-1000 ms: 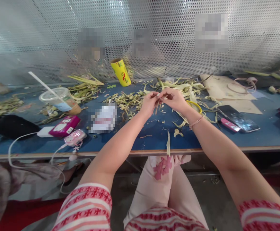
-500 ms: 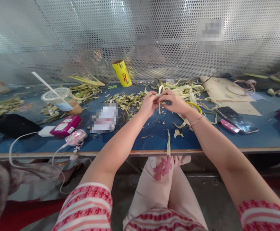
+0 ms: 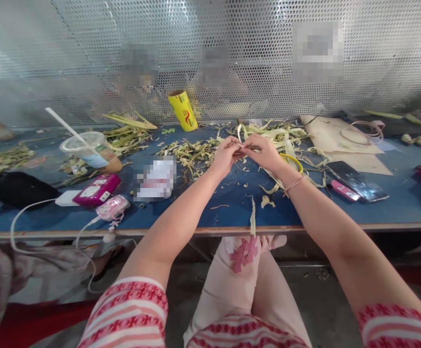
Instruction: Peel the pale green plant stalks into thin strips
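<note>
**Both my pinches meet over a thin pale strip**

My left hand (image 3: pixel 227 157) and right hand (image 3: pixel 263 150) come together at the fingertips, just above the table. The left pinch is almost closed, and a pale strip (image 3: pixel 240 133) curls up from it on the far side. My right fingers are bent in against the same spot — whether they grip the strip too, I cannot tell, since the knuckles hide its lower part.

I judge this to be close finger work on the strip. Whatever the next move, it calls for a light, steady pinch, as something this thin could slip or tear.

Beyond my fingertips and to the right lies a tangle of leafy strips (image 3: pixel 283 133); beyond and to the left, a heap of shredded pieces (image 3: pixel 199 151). The yellow ring (image 3: pixel 294 162) sits just by my right wrist, so a sweep that way could snag it. Farther right is the dark phone (image 3: pixel 362 181). Farther left are the wrapped packet (image 3: pixel 157 180) and the cup (image 3: pixel 91 150), with its straw leaning out.

The easiest room seems to be back toward me — only small scraps there, plus one long strip (image 3: pixel 253 217) reaching over the table's front edge (image 3: pixel 214 231). Straight ahead, past the yellow tube (image 3: pixel 183 111), the perforated screen (image 3: pixel 250 29) limits my reach.
</note>
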Available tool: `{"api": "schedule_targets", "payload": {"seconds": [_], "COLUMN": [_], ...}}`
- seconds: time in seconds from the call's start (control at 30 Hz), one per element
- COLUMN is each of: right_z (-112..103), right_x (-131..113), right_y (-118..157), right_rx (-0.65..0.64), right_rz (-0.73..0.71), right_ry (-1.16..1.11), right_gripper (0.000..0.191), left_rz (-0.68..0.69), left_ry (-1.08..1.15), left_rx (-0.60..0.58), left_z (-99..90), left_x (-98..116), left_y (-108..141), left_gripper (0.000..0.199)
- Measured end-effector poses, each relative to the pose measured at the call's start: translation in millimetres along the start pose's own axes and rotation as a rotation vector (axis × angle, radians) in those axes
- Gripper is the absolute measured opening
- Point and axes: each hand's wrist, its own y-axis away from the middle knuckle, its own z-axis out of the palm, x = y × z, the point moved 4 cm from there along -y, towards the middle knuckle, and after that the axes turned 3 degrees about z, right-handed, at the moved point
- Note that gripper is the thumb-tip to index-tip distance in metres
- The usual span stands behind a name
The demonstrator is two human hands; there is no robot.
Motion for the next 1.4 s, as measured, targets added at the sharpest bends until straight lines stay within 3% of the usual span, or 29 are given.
{"api": "schedule_targets", "payload": {"seconds": [0.13, 0.27, 0.5, 0.73, 0.9, 1.0, 1.1, 1.27, 1.4], "right_z": [-1.3, -1.8, -3.1, -0.3, 5.9, 13.0, 18.0, 16.4, 11.4], "right_x": [5.0, 11.7, 16.9, 16.0, 18.9, 17.3, 15.3, 17.8, 20.1], "right_y": [-0.8, -3.1, -4.6, -3.8, 0.1, 4.7, 7.8, 7.7, 3.6], "right_rx": [0.115, 0.198, 0.220, 0.213, 0.237, 0.159, 0.072, 0.117, 0.230], "right_rz": [0.177, 0.233, 0.300, 0.405, 0.714, 0.944, 1.074, 1.088, 0.946], "right_ry": [-0.125, -0.239, -0.264, -0.353, -0.532, -0.660, -0.797, -0.934, -0.900], "right_gripper": [0.016, 0.018, 0.017, 0.014, 0.028, 0.035, 0.037, 0.034, 0.020], "left_rz": [0.077, 0.114, 0.207, 0.246, 0.299, 0.331, 0.366, 0.401, 0.379], "left_ry": [-0.025, -0.072, -0.214, -0.391, -0.421, -0.415, -0.394, -0.411, -0.425], "left_rx": [-0.027, -0.083, -0.154, -0.088, 0.009, 0.047, 0.048, 0.006, 0.002], "left_z": [-2.2, -1.6, -0.1, -1.2, -7.0, -9.7, -10.0, -7.1, -7.1], "left_x": [-3.2, -5.4, -3.1, -5.3, -2.7, 0.3, 2.4, 4.8, 3.6], "left_y": [-2.9, -4.1, -4.5, -5.4, -7.6, -8.0, -7.5, -4.1, -3.9], "left_gripper": [0.012, 0.011, 0.012, 0.018, 0.017, 0.017, 0.017, 0.017, 0.018]}}
